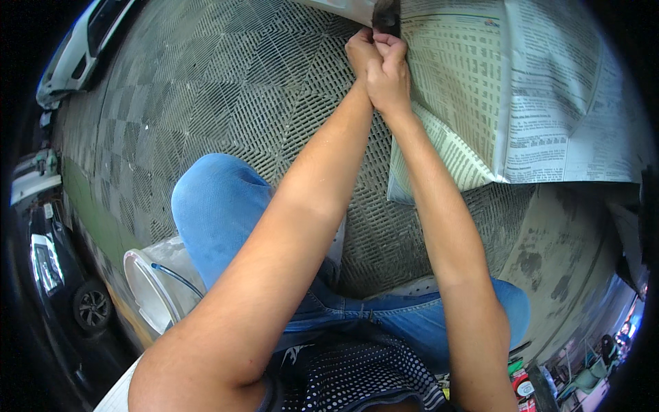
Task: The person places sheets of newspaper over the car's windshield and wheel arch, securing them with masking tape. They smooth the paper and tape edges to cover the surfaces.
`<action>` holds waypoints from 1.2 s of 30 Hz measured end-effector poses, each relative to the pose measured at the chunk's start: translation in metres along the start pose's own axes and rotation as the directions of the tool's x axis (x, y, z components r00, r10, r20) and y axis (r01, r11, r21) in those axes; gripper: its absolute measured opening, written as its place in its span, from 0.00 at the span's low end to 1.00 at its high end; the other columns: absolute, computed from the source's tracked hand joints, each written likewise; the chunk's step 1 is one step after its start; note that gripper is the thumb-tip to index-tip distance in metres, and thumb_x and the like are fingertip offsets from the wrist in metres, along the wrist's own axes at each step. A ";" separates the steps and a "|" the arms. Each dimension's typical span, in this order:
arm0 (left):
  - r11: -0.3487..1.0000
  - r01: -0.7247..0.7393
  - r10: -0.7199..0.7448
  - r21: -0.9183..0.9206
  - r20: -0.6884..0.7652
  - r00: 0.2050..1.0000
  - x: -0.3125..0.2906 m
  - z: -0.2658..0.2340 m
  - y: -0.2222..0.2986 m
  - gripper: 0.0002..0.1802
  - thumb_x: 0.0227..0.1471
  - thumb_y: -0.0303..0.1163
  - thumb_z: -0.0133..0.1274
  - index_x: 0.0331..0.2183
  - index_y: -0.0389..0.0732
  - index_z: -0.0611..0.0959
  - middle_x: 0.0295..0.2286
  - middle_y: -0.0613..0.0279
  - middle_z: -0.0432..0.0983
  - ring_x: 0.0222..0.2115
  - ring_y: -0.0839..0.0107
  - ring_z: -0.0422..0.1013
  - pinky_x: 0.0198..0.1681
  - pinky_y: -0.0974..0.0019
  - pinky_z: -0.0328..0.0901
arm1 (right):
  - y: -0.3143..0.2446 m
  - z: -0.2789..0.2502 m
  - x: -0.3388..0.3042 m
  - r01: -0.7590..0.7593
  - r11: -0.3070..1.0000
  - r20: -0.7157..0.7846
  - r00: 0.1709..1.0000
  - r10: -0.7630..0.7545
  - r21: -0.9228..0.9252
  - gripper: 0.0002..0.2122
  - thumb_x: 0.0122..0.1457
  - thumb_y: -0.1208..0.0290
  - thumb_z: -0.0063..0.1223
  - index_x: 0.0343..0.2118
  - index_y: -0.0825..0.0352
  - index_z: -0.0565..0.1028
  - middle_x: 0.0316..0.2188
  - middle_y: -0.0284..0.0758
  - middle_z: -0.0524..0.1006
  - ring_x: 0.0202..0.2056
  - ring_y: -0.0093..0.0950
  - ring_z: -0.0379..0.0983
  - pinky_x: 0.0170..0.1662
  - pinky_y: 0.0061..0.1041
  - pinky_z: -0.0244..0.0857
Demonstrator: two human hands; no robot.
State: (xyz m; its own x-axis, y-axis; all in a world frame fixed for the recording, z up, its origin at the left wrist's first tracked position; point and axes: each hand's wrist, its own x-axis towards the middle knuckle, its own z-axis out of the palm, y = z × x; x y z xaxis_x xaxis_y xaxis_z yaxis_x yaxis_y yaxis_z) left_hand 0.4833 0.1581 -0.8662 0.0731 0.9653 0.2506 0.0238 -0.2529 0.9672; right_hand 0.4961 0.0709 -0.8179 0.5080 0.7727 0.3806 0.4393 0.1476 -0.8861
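Observation:
My left hand [360, 53] and my right hand [388, 77] are pressed close together at the far middle, with the right partly covering the left. Both have their fingers curled closed; whatever is pinched in them is hidden. Just beyond the fingertips is a dark, worn-looking piece [386, 17], beside the edge of a white panel [343, 8]. Large sheets of newspaper [467, 89] hang or lie immediately right of my right hand, creased and overlapping. The sheet's left edge runs along the right hand.
Under me is dark ribbed floor matting [261, 89]. A white bucket [141, 275] with a blue tube [175, 278] stands by my left knee. A white car [75, 48] and a dark car [62, 295] are at the left. Assorted items [583, 378] sit at the lower right.

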 end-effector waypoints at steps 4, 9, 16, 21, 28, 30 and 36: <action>0.994 -0.013 0.018 0.106 -0.052 0.999 0.001 0.001 0.008 0.08 0.48 0.27 0.59 0.25 0.31 0.85 0.23 0.49 0.83 0.23 0.63 0.78 0.31 0.59 0.72 | 0.001 -0.002 -0.001 0.026 1.000 -0.003 1.000 -0.026 0.004 0.23 0.58 0.72 0.44 0.56 0.77 0.62 0.52 0.53 0.78 0.55 0.47 0.73 0.62 0.38 0.62; 0.988 0.016 0.000 0.151 -0.103 0.995 0.002 0.005 0.004 0.07 0.49 0.27 0.59 0.27 0.33 0.87 0.24 0.43 0.82 0.25 0.47 0.79 0.33 0.53 0.72 | 0.001 -0.001 -0.004 0.064 0.996 -0.022 0.998 -0.065 -0.059 0.21 0.60 0.73 0.41 0.54 0.79 0.60 0.50 0.59 0.77 0.52 0.53 0.74 0.59 0.43 0.64; 0.998 0.035 -0.027 0.057 -0.131 0.991 0.008 0.005 -0.003 0.09 0.49 0.31 0.60 0.26 0.34 0.86 0.24 0.42 0.81 0.26 0.44 0.79 0.33 0.51 0.72 | 0.001 -0.005 0.000 0.028 0.998 0.027 0.999 -0.026 -0.058 0.23 0.59 0.72 0.43 0.56 0.79 0.61 0.54 0.55 0.77 0.56 0.46 0.73 0.62 0.38 0.62; 0.977 0.047 -0.014 0.210 -0.153 0.988 0.005 0.001 0.011 0.09 0.42 0.32 0.61 0.23 0.35 0.85 0.22 0.43 0.80 0.23 0.46 0.78 0.30 0.52 0.70 | -0.002 -0.002 0.004 -0.039 0.994 0.015 0.999 0.041 -0.101 0.23 0.59 0.70 0.44 0.55 0.78 0.63 0.51 0.54 0.78 0.54 0.50 0.74 0.60 0.39 0.65; 0.885 -0.212 0.181 0.413 0.114 0.977 -0.003 -0.005 -0.011 0.22 0.44 0.35 0.66 0.40 0.32 0.81 0.40 0.44 0.78 0.43 0.60 0.71 0.46 0.60 0.66 | -0.028 0.013 0.010 -0.304 0.951 -0.006 0.952 0.305 0.049 0.29 0.57 0.71 0.45 0.62 0.78 0.62 0.57 0.60 0.73 0.61 0.52 0.69 0.64 0.40 0.62; 0.853 -0.199 0.103 0.482 0.218 0.970 0.010 -0.009 -0.028 0.27 0.46 0.33 0.66 0.48 0.32 0.81 0.48 0.43 0.77 0.52 0.64 0.70 0.54 0.61 0.65 | -0.037 0.012 0.013 -0.270 0.962 0.034 0.962 0.272 -0.047 0.29 0.57 0.71 0.45 0.63 0.76 0.65 0.55 0.61 0.74 0.60 0.55 0.69 0.63 0.41 0.62; 0.851 0.136 -0.246 0.508 0.155 0.957 0.074 -0.059 -0.027 0.34 0.46 0.38 0.67 0.52 0.30 0.81 0.43 0.36 0.83 0.46 0.49 0.80 0.51 0.55 0.72 | -0.040 0.021 0.035 -0.419 0.908 -0.002 0.908 0.419 0.013 0.28 0.56 0.67 0.42 0.59 0.79 0.70 0.54 0.62 0.74 0.60 0.56 0.68 0.62 0.44 0.61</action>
State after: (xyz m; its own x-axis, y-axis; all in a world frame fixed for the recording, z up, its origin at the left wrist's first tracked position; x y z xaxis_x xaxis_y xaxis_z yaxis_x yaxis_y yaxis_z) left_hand 0.4290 0.2400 -0.8718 0.2184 0.9758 -0.0041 0.5362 -0.1165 0.8360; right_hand 0.4809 0.1051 -0.7748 0.6468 0.7622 -0.0251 0.1763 -0.1815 -0.9675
